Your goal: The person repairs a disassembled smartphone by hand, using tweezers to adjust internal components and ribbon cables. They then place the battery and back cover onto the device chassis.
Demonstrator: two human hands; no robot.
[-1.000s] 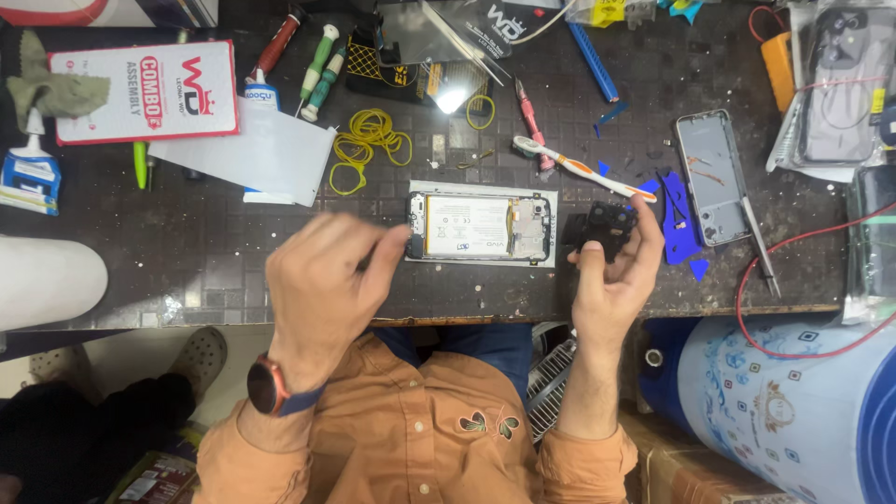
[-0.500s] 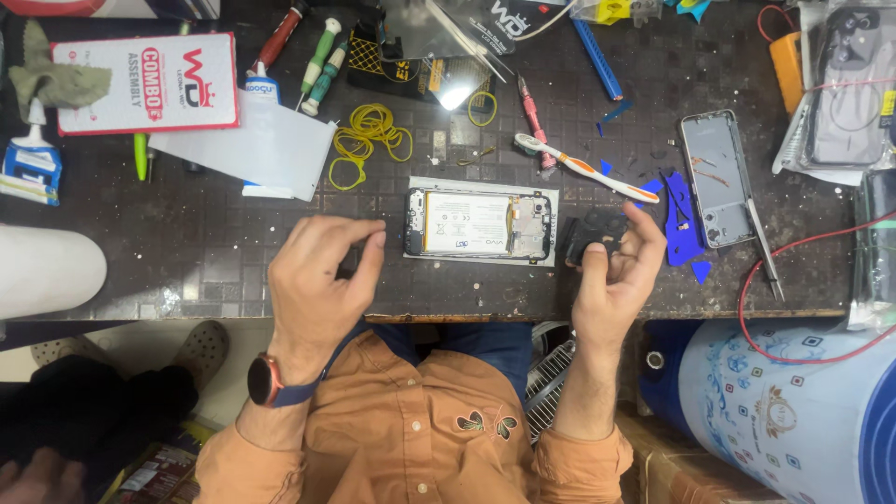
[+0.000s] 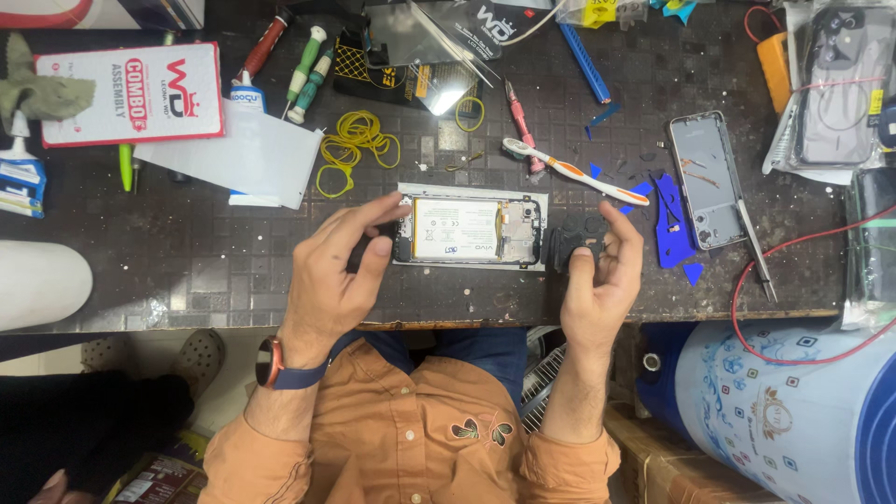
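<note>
Far left, a white rounded shape (image 3: pixel 37 283) is cut off by the frame edge; what it is can't be told. Next along the dark, grid-textured surface (image 3: pixel 187 271), a flat white sheet (image 3: pixel 245 154) and a loose tangle of yellow rubber bands (image 3: pixel 353 142). Now the left hand (image 3: pixel 336 271): fingers (image 3: pixel 369 217) loosely curled, tips touching the left end of the opened phone (image 3: pixel 471 231), its grip half closed with something small and dark between thumb and fingers, too hidden to name. The phone lies flat at the near middle of the surface, back off, a smooth pale battery and metallic frame showing. Just above and to the right, a white and orange toothbrush (image 3: pixel 574 172) lies slanted. Then the right hand (image 3: pixel 597 280), palm up, its grip pinching a matte black part (image 3: pixel 574 245) just beside the phone's right end; fingers cover much of it, so its shape is unclear. Blue plastic scraps (image 3: pixel 670 219) follow, angular and glossy, then a grey phone back cover (image 3: pixel 705 177) with slim metal tweezers (image 3: pixel 752 247) at its edge. A red wire (image 3: pixel 793 247) loops off the right.
</note>
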